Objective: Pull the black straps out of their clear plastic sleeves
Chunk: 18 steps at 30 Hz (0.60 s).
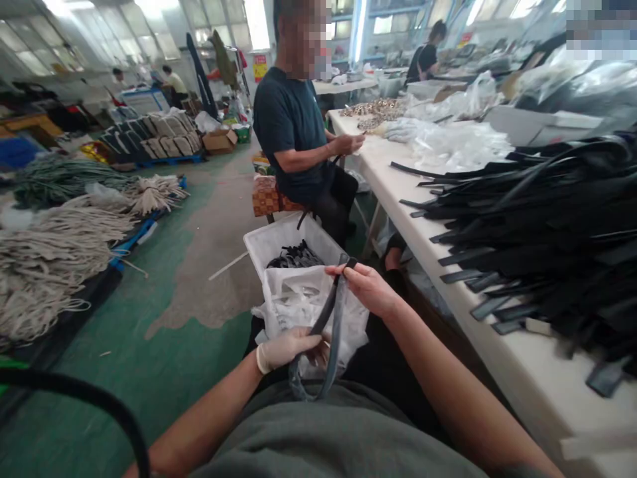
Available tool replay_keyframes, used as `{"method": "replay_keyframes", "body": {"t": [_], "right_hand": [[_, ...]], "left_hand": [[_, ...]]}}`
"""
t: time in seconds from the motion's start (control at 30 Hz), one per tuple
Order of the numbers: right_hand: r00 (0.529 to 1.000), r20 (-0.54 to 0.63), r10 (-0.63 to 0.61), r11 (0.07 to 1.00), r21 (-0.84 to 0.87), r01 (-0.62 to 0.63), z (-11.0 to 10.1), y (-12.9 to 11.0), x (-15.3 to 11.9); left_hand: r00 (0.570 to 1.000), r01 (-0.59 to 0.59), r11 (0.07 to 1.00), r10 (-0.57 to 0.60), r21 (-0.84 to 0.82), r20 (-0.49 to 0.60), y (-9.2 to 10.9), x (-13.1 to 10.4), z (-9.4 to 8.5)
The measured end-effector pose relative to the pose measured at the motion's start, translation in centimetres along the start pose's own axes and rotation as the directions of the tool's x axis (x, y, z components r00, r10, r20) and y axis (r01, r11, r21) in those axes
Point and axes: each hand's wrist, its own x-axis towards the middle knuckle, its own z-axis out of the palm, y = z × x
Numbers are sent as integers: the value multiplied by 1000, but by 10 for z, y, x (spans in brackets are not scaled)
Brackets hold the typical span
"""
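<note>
A long black strap (337, 338), partly covered in clear plastic film, hangs in a loop before my body. My right hand (371, 287) pinches its upper end between thumb and fingers. Lower down, my left hand (293, 345), in a pale glove, has its fingers closed around one side of the strap. Beneath both hands, a container (269, 292) lined with white plastic rests at my lap with clear bags inside. Just beyond it stands a white crate (253, 247) of short black pieces.
To my right, a long white table (423, 249) bears a big pile of black straps (537, 226) and plastic bags (458, 143). A seated co-worker (293, 126) handles something small at its edge. Bundles of cream cords (60, 252) lie on the left. A black cable (94, 395) curves nearby.
</note>
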Motion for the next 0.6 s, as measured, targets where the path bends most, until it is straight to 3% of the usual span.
{"method": "replay_keyframes", "body": {"t": [0.07, 0.17, 0.27, 0.37, 0.47, 0.6], "right_hand": [[999, -33, -24, 997, -74, 22, 10, -2, -2], [1000, -27, -1, 988, -157, -3, 31, -6, -10], [1000, 1, 20, 984, -180, -20, 47, -10, -18], [995, -86, -42, 984, -178, 26, 45, -13, -26], [979, -170, -111, 984, -154, 84, 28, -12, -34], [926, -361, -113, 993, -65, 96, -8, -3, -49]], "left_hand": [[988, -123, 992, 124, 13, -90, 9, 2, 5], [910, -306, 951, 307, 47, -279, 26, 12, 14], [857, -323, 937, 348, 130, -381, 38, 20, 26], [895, -242, 937, 316, 251, -317, 40, 19, 37], [939, -150, 934, 237, 323, -251, 28, 11, 42], [966, -36, 998, 46, 44, -254, -4, 8, 29]]}}
